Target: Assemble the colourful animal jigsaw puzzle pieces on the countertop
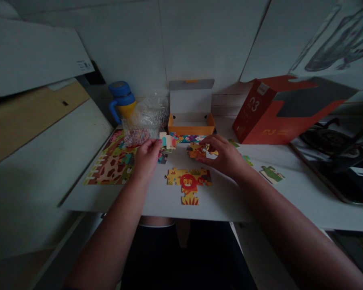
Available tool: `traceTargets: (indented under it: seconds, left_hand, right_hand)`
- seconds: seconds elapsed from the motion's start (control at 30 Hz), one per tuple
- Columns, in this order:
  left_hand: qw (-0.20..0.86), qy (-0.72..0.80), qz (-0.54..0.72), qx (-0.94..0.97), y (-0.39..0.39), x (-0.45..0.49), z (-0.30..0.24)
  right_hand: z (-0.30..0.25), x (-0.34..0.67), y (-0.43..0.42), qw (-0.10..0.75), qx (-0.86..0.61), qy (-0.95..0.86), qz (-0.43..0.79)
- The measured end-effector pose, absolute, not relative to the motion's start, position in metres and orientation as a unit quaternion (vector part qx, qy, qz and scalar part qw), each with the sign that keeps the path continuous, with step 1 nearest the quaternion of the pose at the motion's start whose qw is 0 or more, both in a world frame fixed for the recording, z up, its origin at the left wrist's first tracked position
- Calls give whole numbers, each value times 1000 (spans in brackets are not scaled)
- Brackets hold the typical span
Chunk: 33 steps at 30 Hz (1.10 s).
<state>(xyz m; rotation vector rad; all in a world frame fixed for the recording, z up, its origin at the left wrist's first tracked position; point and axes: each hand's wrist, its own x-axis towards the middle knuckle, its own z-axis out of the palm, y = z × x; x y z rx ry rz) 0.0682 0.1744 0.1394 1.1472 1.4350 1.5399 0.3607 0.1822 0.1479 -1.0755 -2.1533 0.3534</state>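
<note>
My left hand (148, 155) pinches a cream jigsaw puzzle piece (168, 140) with teal and red patches, raised above the table. A green piece and a grey piece (162, 158) lie just below it. The thumb and fingers of my right hand (219, 155) are curled around the edges of a yellow-orange puzzle piece (210, 152); its far side is hidden by the fingers. Orange-brown pieces (195, 151) lie against it. Nearer to me, a joined group of yellow pieces with a red-maned lion (188, 182) rests flat on the white table (157, 197).
An assembled giraffe puzzle (109, 169) covers the left side. Behind stand a blue-yellow bottle (122, 98), bubble wrap (149, 117) and an open yellow box (191, 128). A red-orange box (254, 112), green pieces (272, 174) and a black tray (335, 173) are at the right.
</note>
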Motion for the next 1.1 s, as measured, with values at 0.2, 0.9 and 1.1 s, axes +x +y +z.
traceTargets:
  seconds: [0.2, 0.9, 1.1]
  left_hand:
    - [349, 556, 615, 436, 152, 44, 140]
    - [87, 738, 403, 534, 74, -104, 111]
    - [92, 749, 372, 541, 72, -107, 115]
  right_hand:
    - [148, 362, 182, 355, -413, -828, 132]
    - [161, 403, 128, 398, -475, -785, -8]
    - [133, 452, 35, 404, -569, -713, -70]
